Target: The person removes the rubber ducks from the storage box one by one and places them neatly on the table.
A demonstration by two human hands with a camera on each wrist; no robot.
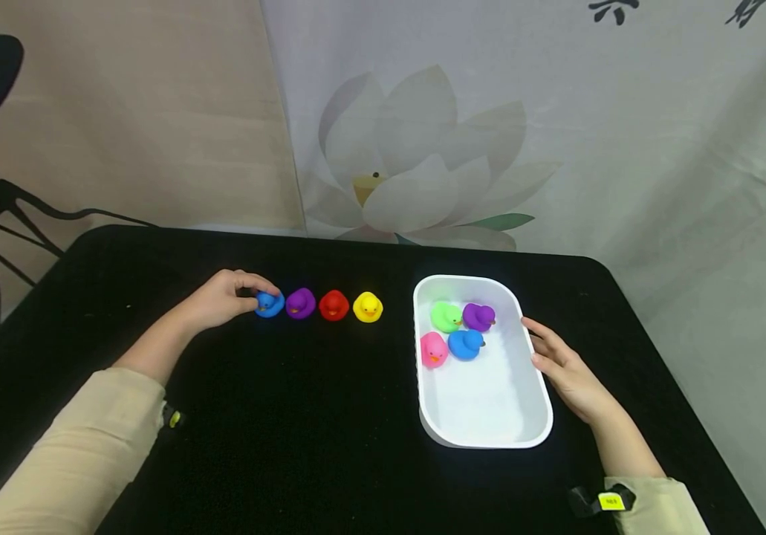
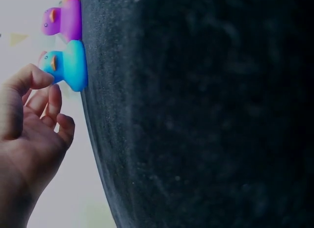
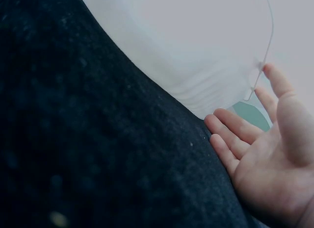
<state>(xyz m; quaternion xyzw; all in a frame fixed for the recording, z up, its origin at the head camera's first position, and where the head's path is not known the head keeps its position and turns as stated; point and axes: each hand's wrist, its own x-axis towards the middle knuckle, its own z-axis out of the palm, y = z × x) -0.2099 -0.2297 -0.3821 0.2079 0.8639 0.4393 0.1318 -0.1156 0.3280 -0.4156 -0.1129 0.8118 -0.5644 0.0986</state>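
My left hand pinches a blue rubber duck between thumb and fingers. It sits on the black table at the left end of a row. Right beside it stands a purple duck, then a red duck and a yellow duck. In the left wrist view the thumb lies against the head of the blue duck. My right hand touches the right rim of a white tray with loosely straight fingers; the right wrist view shows its fingertips at the tray wall.
Inside the tray, towards its far left, are a green duck, a second purple duck, a pink duck and another blue duck. A black chair stands beyond the table's left side. A printed curtain hangs behind.
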